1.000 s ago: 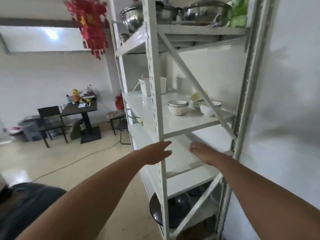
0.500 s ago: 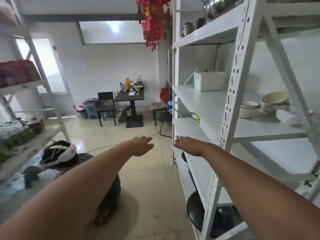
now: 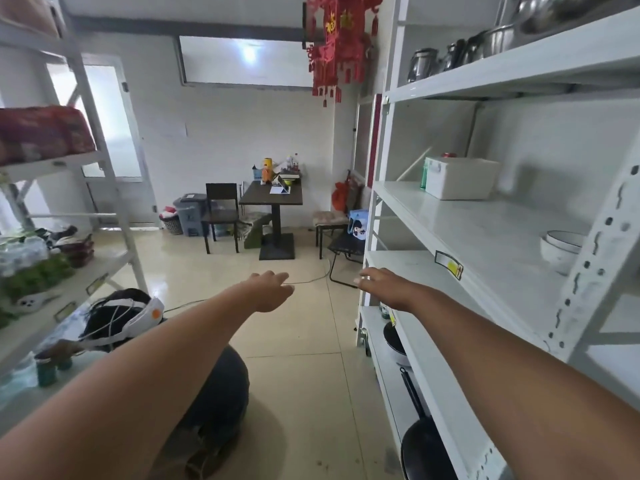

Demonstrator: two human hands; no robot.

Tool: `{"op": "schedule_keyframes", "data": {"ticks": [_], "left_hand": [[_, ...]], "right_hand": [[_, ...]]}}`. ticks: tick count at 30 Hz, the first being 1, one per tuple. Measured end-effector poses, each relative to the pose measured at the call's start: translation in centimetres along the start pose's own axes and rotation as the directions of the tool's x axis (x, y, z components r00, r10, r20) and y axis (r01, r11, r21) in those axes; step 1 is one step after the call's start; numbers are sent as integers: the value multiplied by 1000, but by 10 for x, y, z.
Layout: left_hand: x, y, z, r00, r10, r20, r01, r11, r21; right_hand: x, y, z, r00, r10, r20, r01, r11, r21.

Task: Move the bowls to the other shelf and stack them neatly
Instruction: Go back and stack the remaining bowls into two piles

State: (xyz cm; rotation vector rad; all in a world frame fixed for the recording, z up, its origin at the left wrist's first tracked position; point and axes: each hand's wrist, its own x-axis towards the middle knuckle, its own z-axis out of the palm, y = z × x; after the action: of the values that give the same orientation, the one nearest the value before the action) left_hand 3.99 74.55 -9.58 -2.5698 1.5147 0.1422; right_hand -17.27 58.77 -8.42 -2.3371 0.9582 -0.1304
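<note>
Bowls waiting on the right-hand rack, both hands empty in the aisle.

The white bowl (image 3: 560, 249), seemingly nested on another, sits on the middle shelf (image 3: 478, 223) of the right rack, partly hidden by the upright (image 3: 595, 258). The left hand (image 3: 268, 291) and right hand (image 3: 388, 285) hover apart, fingers loose, holding nothing, well short of it. Best to reach past the upright, lift with both hands under the rim, and nest same sizes. The yellow label (image 3: 449, 264) on the shelf edge is unreadable; the red hanging ornament (image 3: 341, 39) carries characters too blurred to make out.
</note>
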Motion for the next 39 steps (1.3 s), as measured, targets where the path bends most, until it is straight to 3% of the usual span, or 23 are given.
{"op": "schedule_keyframes", "data": {"ticks": [5, 7, 10, 12, 15, 17, 19, 23, 28, 31, 35, 39], "left_hand": [[53, -14, -2, 997, 77, 25, -78, 997, 24], [76, -15, -4, 998, 63, 10, -62, 995, -72], [120, -18, -7, 999, 47, -19, -48, 996, -77], [152, -23, -14, 999, -41, 27, 45, 986, -159], [210, -27, -15, 998, -19, -59, 4, 967, -253], [246, -30, -22, 996, -77, -39, 58, 935, -351], [282, -30, -34, 995, -86, -42, 68, 946, -316], [339, -18, -67, 998, 11, -67, -21, 988, -153], [406, 2, -89, 996, 76, -36, -81, 977, -200], [447, 28, -110, 978, 206, -19, -207, 975, -80], [507, 79, -136, 930, 360, -81, -367, 924, -108], [558, 152, -161, 858, 502, -106, -513, 832, -213]], "right_hand": [[54, 4, -3, 1000, 28, 5, -28, 999, -45], [80, 8, -4, 999, 33, 4, -33, 996, -83], [129, 16, -9, 999, 32, -5, -32, 994, -101], [163, 22, -16, 1000, 28, -1, -28, 993, -116], [215, 32, -33, 999, 13, 34, -7, 984, -178], [247, 37, -48, 999, 9, 48, 1, 978, -208], [273, 39, -66, 998, 16, 56, -3, 973, -232], [325, 43, -98, 998, -11, 69, 31, 953, -300], [364, 63, -126, 999, 40, 19, -33, 960, -278], [384, 77, -156, 996, 63, -65, -79, 958, -275], [388, 95, -204, 977, 146, -155, -182, 952, -247], [373, 133, -244, 904, 298, -307, -362, 915, -177]]}}
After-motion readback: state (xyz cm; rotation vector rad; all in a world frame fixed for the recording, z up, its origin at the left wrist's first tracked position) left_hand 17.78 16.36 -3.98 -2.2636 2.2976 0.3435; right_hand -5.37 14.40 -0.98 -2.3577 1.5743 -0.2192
